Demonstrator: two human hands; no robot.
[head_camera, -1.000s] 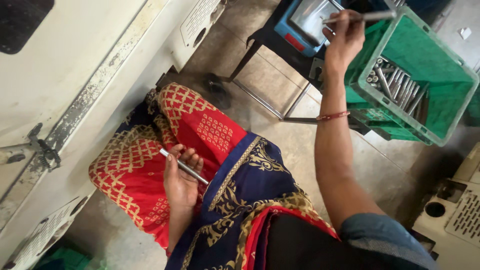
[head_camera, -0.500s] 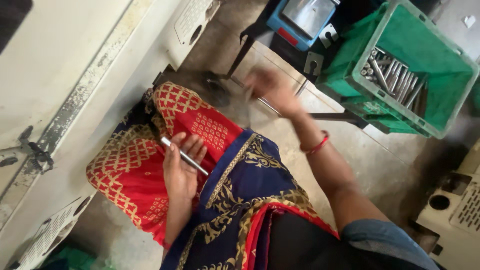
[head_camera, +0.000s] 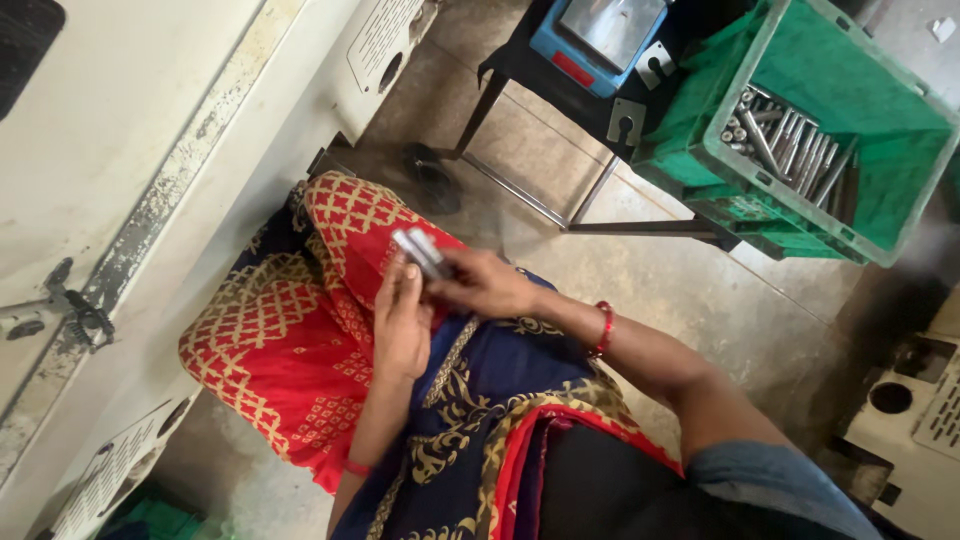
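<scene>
Holding short silver metal rods (head_camera: 420, 252) over lap: your right hand (head_camera: 490, 285) pinches near ends, left hand (head_camera: 402, 318) cups just beneath, touching. Rods' long axis runs up-left, away from right hand; both hands equally near.

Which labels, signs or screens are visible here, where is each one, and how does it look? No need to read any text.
White rectangular label plate: top centre, on the pale machine panel, dark fine print.
Second white label plate: bottom left, same panel, tilted.
Blue weighing scale with a grey top: top centre, on a black stand; no lit screen visible.
Pale keypad-like panel: right edge, on a cream machine.
</scene>
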